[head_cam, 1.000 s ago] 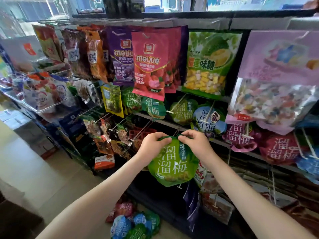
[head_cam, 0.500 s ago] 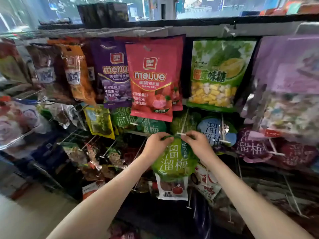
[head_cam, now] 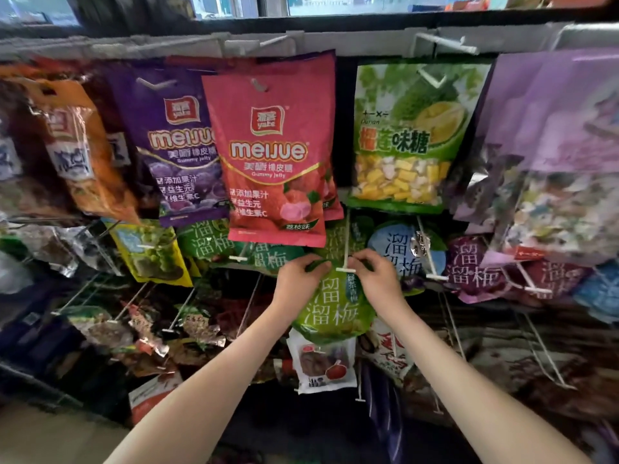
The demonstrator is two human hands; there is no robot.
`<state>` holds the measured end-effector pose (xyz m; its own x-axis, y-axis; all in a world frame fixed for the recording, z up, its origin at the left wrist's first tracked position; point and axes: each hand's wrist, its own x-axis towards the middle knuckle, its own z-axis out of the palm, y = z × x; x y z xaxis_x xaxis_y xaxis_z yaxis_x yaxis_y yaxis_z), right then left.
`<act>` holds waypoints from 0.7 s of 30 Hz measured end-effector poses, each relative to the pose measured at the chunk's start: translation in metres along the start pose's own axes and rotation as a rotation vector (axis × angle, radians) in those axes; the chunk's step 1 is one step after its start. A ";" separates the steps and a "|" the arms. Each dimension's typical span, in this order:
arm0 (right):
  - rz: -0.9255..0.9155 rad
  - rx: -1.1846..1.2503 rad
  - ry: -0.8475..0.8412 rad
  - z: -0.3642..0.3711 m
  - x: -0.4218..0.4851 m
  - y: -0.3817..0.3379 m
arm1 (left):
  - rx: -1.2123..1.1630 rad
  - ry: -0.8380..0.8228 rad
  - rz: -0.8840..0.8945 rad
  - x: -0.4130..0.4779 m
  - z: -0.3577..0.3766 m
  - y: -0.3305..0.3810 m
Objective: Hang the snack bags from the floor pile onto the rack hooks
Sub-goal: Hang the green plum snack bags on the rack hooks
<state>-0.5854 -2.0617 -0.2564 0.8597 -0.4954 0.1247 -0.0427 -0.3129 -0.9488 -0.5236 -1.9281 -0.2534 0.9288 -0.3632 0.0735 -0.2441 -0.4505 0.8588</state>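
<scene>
— How far along is it?
— The rack looks mostly stocked, with hung bags in rows from left to right. One round green snack bag sits mid-row, and I'd say it's only just going on.
— And the hands?
— The left hand and right hand each pinch its top edge at the white tip of the hook. The floor pile isn't in view.

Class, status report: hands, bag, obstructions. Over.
Left hand, right hand pinch top of round green snack bag. Bag at tip of white rack hook. Red plastic gummy pouch hangs above.
</scene>
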 end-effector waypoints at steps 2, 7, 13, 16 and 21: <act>0.028 -0.032 0.039 0.004 0.007 0.004 | 0.029 0.035 0.040 0.006 0.005 -0.001; 0.048 -0.175 0.135 0.015 0.037 0.010 | 0.361 0.197 0.215 0.026 0.030 -0.008; -0.128 -0.640 0.350 0.025 0.060 0.026 | 0.827 -0.062 0.190 0.045 0.054 -0.023; -0.246 -0.897 0.360 0.027 0.049 0.047 | 0.822 -0.096 0.253 0.053 0.069 -0.031; -0.234 -1.108 0.104 0.029 0.043 0.066 | 0.884 -0.173 0.227 0.066 0.071 -0.039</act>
<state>-0.5361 -2.0803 -0.3222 0.8617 -0.3788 0.3376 -0.3572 -0.9254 -0.1266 -0.4727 -1.9929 -0.3180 0.7956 -0.6032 0.0552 -0.6048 -0.7859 0.1288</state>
